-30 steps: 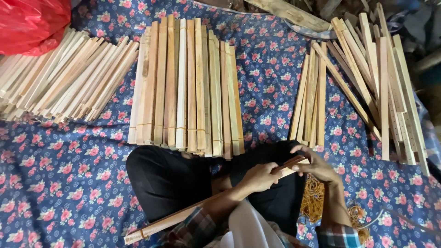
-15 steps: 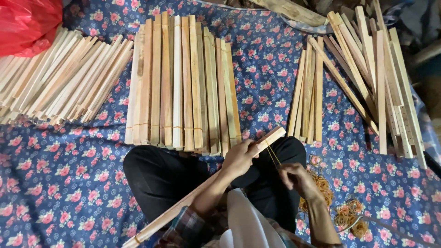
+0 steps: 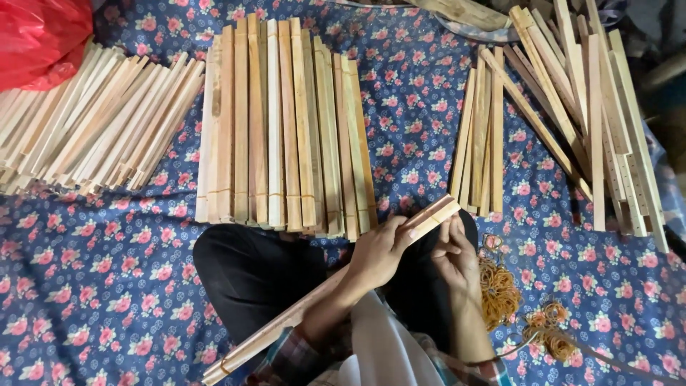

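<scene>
A long bundle of thin wooden slats (image 3: 437, 212) lies slanted across my lap, its far end pointing up and to the right. My left hand (image 3: 375, 251) is closed around the bundle near that end. My right hand (image 3: 453, 251) sits just beside it, fingers touching the end of the slats; whether a rubber band is between those fingers I cannot tell. A pile of tan rubber bands (image 3: 498, 289) lies on the cloth to the right of my right hand.
Bundled slats (image 3: 282, 125) lie in a row straight ahead on the blue flowered cloth (image 3: 86, 286). A heap of paler slats (image 3: 93, 121) is at the left under a red bag (image 3: 39, 36). Loose slats (image 3: 579, 114) and a small stack (image 3: 480, 143) are at the right.
The bundle's far end has risen and swung up to the right. My right hand has come from lower right up to the bundle's end, beside my left hand.
</scene>
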